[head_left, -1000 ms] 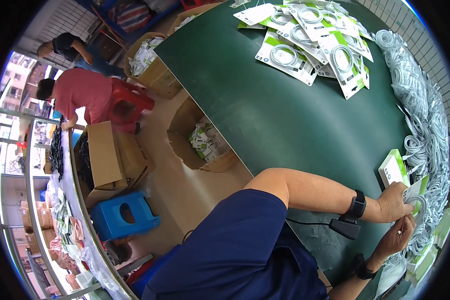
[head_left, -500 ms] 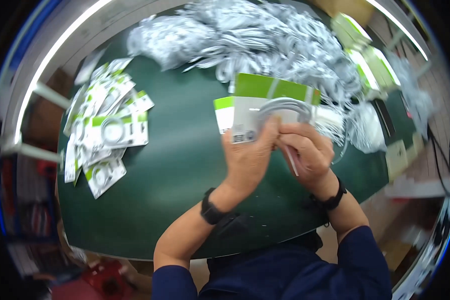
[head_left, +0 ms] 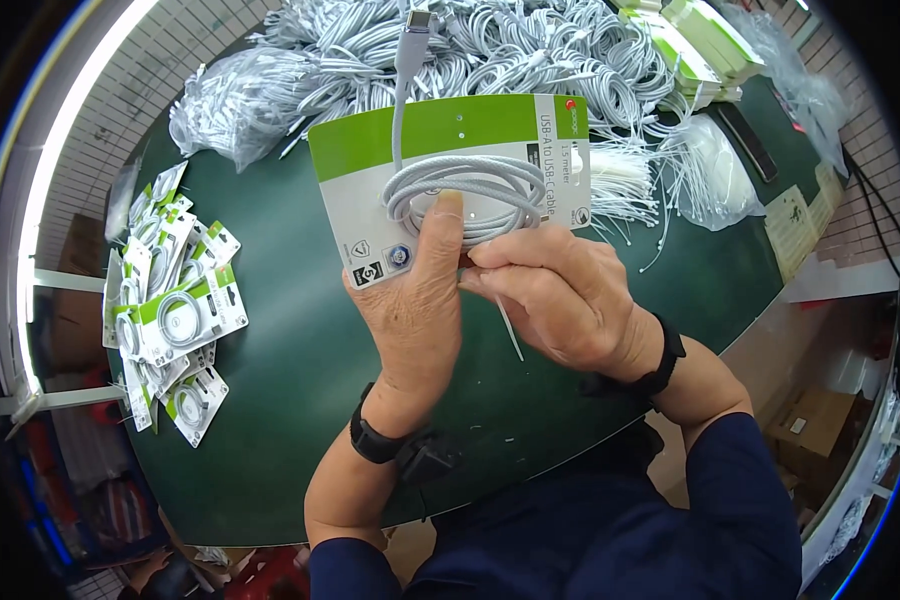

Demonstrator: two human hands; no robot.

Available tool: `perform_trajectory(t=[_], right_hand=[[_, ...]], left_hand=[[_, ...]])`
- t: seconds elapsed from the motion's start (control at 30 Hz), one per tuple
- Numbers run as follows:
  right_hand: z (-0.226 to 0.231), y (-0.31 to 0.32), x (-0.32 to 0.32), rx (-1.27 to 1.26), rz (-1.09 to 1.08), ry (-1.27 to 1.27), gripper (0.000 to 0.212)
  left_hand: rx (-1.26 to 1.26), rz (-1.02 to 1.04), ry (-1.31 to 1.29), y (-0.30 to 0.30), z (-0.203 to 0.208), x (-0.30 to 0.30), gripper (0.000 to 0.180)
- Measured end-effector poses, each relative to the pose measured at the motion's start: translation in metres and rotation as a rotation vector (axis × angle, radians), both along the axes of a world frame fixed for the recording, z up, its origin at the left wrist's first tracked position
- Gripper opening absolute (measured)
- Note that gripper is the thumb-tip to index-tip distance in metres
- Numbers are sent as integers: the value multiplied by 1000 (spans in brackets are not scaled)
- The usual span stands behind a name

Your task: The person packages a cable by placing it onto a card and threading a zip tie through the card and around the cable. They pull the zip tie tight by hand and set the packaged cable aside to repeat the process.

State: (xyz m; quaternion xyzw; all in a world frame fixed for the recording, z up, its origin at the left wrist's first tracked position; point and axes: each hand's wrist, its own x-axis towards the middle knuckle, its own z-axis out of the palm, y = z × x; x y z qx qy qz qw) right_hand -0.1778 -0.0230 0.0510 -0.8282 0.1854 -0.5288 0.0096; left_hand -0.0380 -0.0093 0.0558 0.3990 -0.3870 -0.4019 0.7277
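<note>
A green and white backing card (head_left: 355,152) is held upright over the table, with a coiled white USB cable (head_left: 510,175) lying against its face. My left hand (head_left: 410,310) grips the card's lower left part, its thumb pressing on the coil. One cable connector (head_left: 411,45) sticks up past the card's top edge. At the bottom of the coil, my right hand (head_left: 570,305) has its fingers pinched around a thin white cable tie (head_left: 511,332), whose tail points down. The tie's head is hidden by the fingers.
Carded cables (head_left: 180,320) lie heaped on the green table (head_left: 300,400) at left. Loose white cables (head_left: 510,45) are piled across the back. Several white ties (head_left: 620,180), a plastic bag (head_left: 715,175), a dark flat object (head_left: 747,143) and stacked green-white cards (head_left: 690,45) lie at right.
The card has moved left and turned to show its face more fully. A cable connector now shows above its top edge. My right hand stays pinched at the coil's bottom; the head view has shifted.
</note>
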Motion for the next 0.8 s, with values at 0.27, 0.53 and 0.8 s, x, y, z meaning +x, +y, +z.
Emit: perform_trajectory(t=[0.27,0.53,0.8], right_hand=[[-5,0,0,15,2,15,26],[-9,2,-1,19,19,-16,29],[-16,5,-1,58,107,-71,33]], left_hand=[[45,-19,38,-2,-4,0,22],[53,-33,6,-2,-8,2,24],[123,-119,137,3,4,-2,25]])
